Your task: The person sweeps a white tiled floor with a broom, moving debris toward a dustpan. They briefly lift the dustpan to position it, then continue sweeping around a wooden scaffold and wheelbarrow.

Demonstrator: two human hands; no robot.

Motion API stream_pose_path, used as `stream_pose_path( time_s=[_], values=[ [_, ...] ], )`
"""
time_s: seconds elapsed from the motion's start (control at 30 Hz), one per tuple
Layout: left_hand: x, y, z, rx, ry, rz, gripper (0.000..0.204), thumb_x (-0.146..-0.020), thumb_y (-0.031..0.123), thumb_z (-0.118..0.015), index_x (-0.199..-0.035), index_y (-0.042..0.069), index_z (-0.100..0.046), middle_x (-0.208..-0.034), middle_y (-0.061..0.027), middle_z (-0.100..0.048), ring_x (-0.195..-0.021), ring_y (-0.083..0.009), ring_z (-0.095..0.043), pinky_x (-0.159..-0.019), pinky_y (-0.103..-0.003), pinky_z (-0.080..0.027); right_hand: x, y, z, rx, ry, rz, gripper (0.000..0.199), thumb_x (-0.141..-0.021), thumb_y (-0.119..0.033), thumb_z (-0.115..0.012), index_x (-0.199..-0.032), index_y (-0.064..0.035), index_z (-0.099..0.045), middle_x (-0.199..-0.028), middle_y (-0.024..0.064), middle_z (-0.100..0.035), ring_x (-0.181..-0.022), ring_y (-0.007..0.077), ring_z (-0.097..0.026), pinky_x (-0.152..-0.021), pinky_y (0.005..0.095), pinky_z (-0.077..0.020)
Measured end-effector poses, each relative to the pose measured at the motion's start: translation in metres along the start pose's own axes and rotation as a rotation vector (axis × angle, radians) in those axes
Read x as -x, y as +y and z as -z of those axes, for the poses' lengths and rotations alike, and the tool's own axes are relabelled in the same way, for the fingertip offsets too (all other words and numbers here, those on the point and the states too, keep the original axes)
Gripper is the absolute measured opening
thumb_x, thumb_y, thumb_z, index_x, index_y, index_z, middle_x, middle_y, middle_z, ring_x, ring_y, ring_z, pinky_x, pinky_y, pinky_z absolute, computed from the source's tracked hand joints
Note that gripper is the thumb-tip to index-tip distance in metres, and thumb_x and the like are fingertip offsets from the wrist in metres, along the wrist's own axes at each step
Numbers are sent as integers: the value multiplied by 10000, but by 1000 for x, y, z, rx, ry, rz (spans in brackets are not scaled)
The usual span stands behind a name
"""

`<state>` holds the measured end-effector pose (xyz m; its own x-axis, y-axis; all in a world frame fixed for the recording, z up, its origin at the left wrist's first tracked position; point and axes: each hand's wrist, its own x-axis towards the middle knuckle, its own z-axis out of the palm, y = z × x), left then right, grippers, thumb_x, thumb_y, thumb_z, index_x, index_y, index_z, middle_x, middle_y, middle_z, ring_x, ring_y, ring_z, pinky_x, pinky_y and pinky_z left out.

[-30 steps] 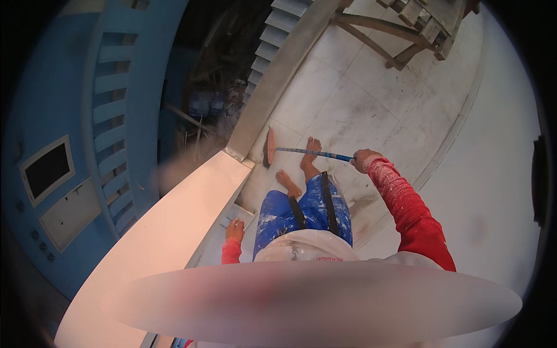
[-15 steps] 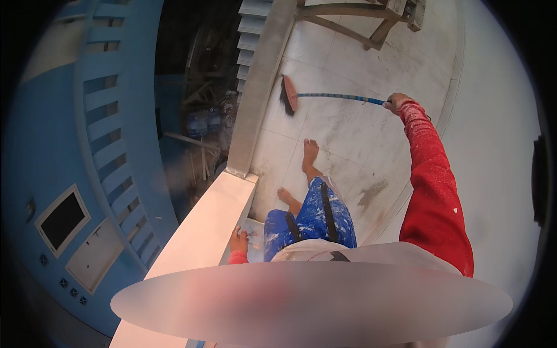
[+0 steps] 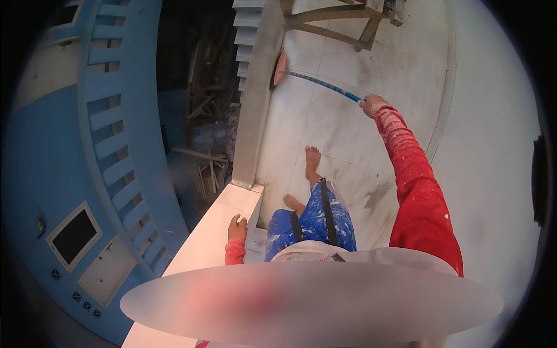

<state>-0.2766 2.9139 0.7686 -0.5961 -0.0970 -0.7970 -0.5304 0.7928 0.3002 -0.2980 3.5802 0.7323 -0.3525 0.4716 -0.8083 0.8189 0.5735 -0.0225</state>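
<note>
1. Red-sleeved left hand [image 3: 237,227] rests on the pale flat-topped parapet wall [image 3: 206,243], fingers slightly apart.
2. Right hand [image 3: 371,105], arm stretched forward, has fingers clamped on the long blue broom handle [image 3: 322,84].
3. Farthest, the broom's pinkish brush head [image 3: 279,68] touches the white tiled floor [image 3: 342,145] beside the grey pillar [image 3: 255,110].

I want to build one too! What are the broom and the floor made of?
The broom seems to be plastic: a glossy blue handle and a pinkish head, too small to tell its bristles. The floor looks like pale glazed tile, shown by its grout lines and dusty smears.
</note>
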Motion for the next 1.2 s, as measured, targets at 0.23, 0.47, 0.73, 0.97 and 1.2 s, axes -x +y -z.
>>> stream_pose_path(
  time_s=[0.23,0.47,0.73,0.97,1.2],
  values=[
    [15,27,43,11,1,24,525,-950,378,-556,-1393,114,-457,-1029,-121,-664,-767,-170,-636,-588,-297,-494,19,154,10,102,19,-272,485,-960,-447,-513,-1239,-67,-626,-1220,170,-638,-1147,325,-600,-976,432,-467],
    [51,-71,7,-149,-262,466,515,-911,397,-591,-1348,144,-491,-1055,-138,-664,-762,-250,-648,-653,-439,-521,180,175,28,315,158,-290,345,-966,-387,-493,-1115,-121,-655,-1054,119,-698,-979,315,-669,-844,448,-531],
    [-25,93,4,-182,-77,-300,480,-905,322,-601,-1261,1,-576,-1053,-197,-674,-964,-256,-655,-863,-340,-505,117,16,-108,206,-154,76,406,-931,-429,-548,-1136,-107,-685,-1114,117,-691,-1044,287,-656,-885,407,-521],
    [35,201,34,111,-22,-490,359,-962,217,-565,-1273,36,-561,-1049,-99,-655,-858,-151,-636,-752,-276,-519,128,185,5,220,51,-268,373,-907,-415,-595,-1137,-140,-697,-1128,85,-695,-1044,243,-667,-879,374,-530],
    [12,162,31,-752,-122,-429,587,-926,456,-537,-1276,-16,-548,-1244,-226,-605,-1145,-359,-588,-999,-379,-440,223,242,-2,-78,219,-584,286,-950,-239,-512,-1170,-146,-670,-1140,93,-689,-1061,290,-664,-877,414,-546]
  ],
)
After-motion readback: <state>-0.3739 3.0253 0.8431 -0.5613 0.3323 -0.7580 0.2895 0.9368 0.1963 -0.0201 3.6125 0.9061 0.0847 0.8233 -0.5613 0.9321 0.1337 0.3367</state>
